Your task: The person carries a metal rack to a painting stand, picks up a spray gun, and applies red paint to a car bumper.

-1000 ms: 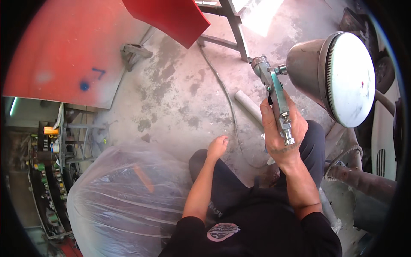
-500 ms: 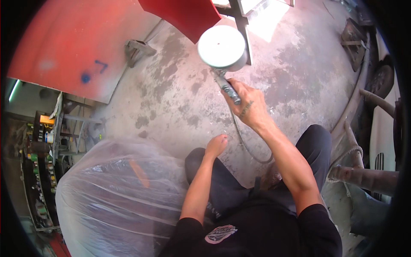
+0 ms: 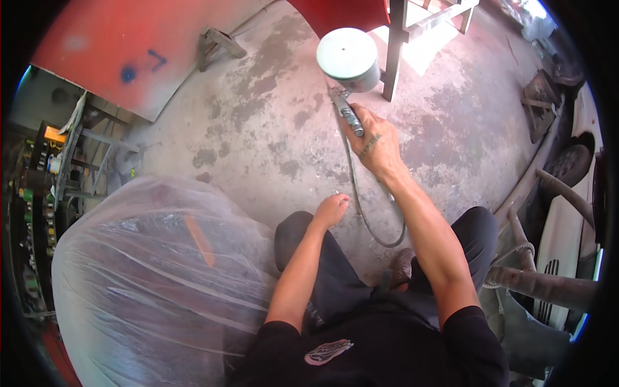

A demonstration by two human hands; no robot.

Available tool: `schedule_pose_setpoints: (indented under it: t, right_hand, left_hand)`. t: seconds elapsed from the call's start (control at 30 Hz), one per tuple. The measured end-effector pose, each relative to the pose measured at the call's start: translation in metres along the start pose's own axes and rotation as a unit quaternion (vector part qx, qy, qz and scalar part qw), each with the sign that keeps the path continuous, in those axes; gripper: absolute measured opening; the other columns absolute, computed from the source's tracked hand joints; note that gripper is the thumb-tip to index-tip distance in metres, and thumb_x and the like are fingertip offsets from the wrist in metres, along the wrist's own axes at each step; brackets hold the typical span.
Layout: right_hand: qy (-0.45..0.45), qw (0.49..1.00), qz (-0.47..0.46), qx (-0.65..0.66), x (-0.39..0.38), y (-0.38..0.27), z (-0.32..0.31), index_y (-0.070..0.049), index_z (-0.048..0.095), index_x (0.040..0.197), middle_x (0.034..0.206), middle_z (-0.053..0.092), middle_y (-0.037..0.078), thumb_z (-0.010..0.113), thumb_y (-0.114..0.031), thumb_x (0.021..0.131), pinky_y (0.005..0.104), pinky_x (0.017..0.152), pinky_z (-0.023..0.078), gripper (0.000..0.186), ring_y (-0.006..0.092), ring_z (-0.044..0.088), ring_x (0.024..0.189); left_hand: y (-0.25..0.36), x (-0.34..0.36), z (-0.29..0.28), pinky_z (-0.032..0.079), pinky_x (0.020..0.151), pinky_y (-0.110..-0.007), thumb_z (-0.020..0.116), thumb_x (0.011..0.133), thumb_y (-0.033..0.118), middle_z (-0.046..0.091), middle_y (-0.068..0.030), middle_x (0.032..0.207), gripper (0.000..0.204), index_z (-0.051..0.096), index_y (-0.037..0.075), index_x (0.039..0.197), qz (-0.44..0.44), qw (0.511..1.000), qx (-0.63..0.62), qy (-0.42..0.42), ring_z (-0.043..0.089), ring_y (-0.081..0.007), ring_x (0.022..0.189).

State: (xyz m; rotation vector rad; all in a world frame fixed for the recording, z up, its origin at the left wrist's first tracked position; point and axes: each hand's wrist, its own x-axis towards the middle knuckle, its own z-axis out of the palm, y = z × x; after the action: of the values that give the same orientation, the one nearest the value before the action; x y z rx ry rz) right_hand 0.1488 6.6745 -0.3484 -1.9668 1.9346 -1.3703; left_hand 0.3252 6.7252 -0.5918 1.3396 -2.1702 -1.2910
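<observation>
My right hand (image 3: pixel 376 143) grips a spray gun (image 3: pixel 349 116), held out ahead of me over the floor. A round metal paint cup (image 3: pixel 348 55) with a pale lid sits on top of the gun. From the gun a grey air hose (image 3: pixel 358 213) hangs in a loop towards my feet. Just past the cup is a curved red panel (image 3: pixel 342 14), partly cut off by the upper edge. My left hand (image 3: pixel 332 210) is curled closed above my left knee, away from the gun. Whether anything is inside its fingers is hidden.
Clear plastic sheeting (image 3: pixel 155 271) drapes a bulky object on my left. A large red panel (image 3: pixel 129 51) stands far left near a small wooden stand (image 3: pixel 222 45). Wooden legs (image 3: pixel 395 58) rise beside the cup. Thick pipes (image 3: pixel 548 284) and a wheel (image 3: pixel 570 161) lie right.
The view has shifted, so the red panels sit higher in it and the wooden stand further right. The spray gun still points ahead in my right hand. My left hand stays closed near my knee.
</observation>
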Motion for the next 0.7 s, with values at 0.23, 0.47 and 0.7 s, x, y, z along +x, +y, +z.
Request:
schedule_pose_setpoints:
  t: [0.23, 0.47, 0.7]
  right_hand:
    - [-0.057, 0.998, 0.011, 0.009, -0.009, -0.011, -0.009, 0.002, 0.067, 0.115, 0.093, 0.072, 0.024, 0.073, -0.019, 0.09, 0.0429, 0.071, 0.057, 0.033, 0.0382, 0.072, 0.081]
    - [0.128, 0.99, 0.054, 0.006, -0.043, -0.004, -0.078, 0.002, 0.069, 0.11, 0.076, 0.069, 0.014, 0.075, -0.007, 0.086, 0.0329, 0.058, 0.052, 0.026, 0.0223, 0.067, 0.064]
    - [0.149, 0.987, 0.009, -0.057, -0.06, 0.017, -0.084, 0.005, 0.071, 0.099, 0.082, 0.067, 0.013, 0.075, -0.007, 0.084, 0.0309, 0.056, 0.051, 0.02, 0.0199, 0.065, 0.063]
  left_hand:
    - [0.002, 0.006, 0.002, 0.051, 0.093, -0.044, 0.058, 0.091, 0.023, 0.07, -0.021, 0.113, 0.033, 0.068, 0.005, 0.116, -0.016, 0.999, -0.011, -0.049, 0.066, -0.0391, 0.107]
    - [0.034, 0.038, -0.01, 0.05, 0.097, -0.046, 0.061, 0.092, 0.028, 0.07, -0.0211, 0.117, 0.04, 0.065, 0.007, 0.126, -0.057, 0.991, 0.012, -0.117, 0.064, -0.0377, 0.112]
    - [0.056, 0.057, -0.022, 0.049, 0.098, -0.046, 0.061, 0.093, 0.027, 0.068, -0.0205, 0.121, 0.04, 0.064, 0.008, 0.128, 0.035, 0.972, 0.128, -0.196, 0.063, -0.0375, 0.115]
